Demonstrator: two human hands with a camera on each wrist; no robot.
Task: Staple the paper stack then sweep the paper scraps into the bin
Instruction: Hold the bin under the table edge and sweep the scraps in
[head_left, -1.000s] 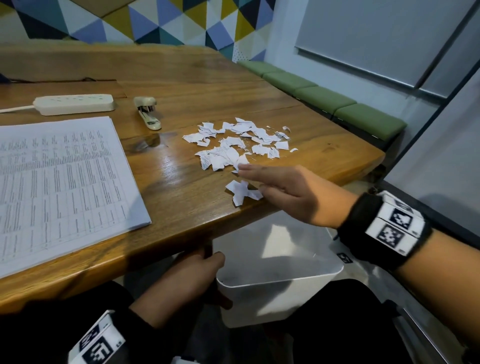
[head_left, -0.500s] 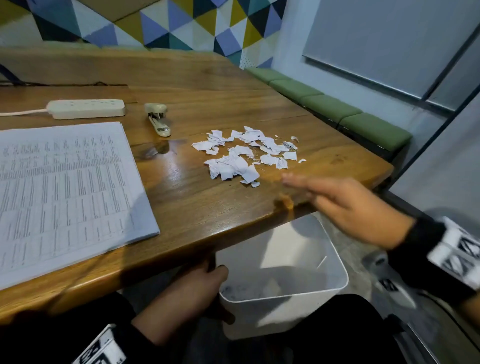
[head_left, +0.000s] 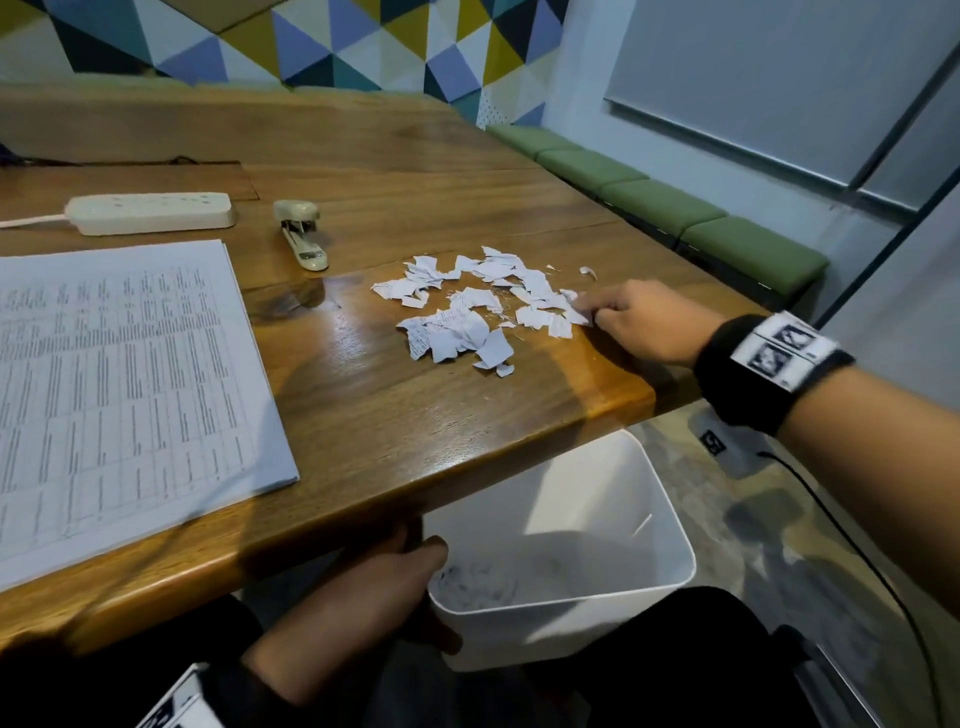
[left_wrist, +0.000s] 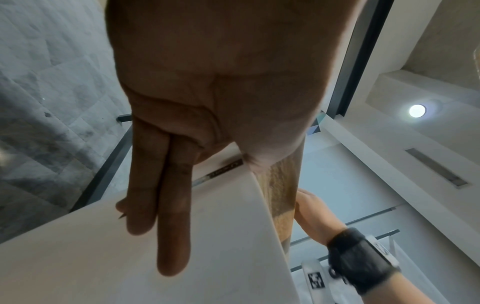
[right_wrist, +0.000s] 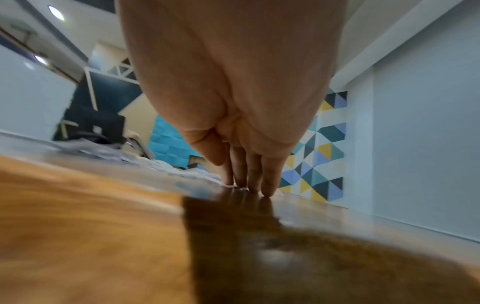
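White bin (head_left: 597, 525) held just under the desk (head_left: 415, 415) edge by left hand (head_left: 363, 587), thumb over rim, fingers (left_wrist: 168, 205) flat against its outer wall in wrist view; scraps inside. Right hand (head_left: 644, 322) uncurled, fingertips (right_wrist: 249, 185) touching paper scraps (head_left: 478, 306) above the bin. Paper stack (head_left: 114, 384), stapler (head_left: 301, 234) further left.

- The right hand (head_left: 644, 325) rests on the wooden worktop (head_left: 415, 415), its fingertips touching the right edge of the paper scraps (head_left: 472, 312).
- The left hand (head_left: 363, 587) holds the near rim of a white bin (head_left: 660, 519) just below the worktop's edge, thumb over the rim; crumpled scraps lie inside.
- The paper stack (head_left: 119, 384), printed with tables, lies flat at the left.
- A beige stapler (head_left: 301, 234) sits between the stack and the scraps, beside a power strip (head_left: 150, 213).
- Green bench cushions (head_left: 660, 208) line the far wall.
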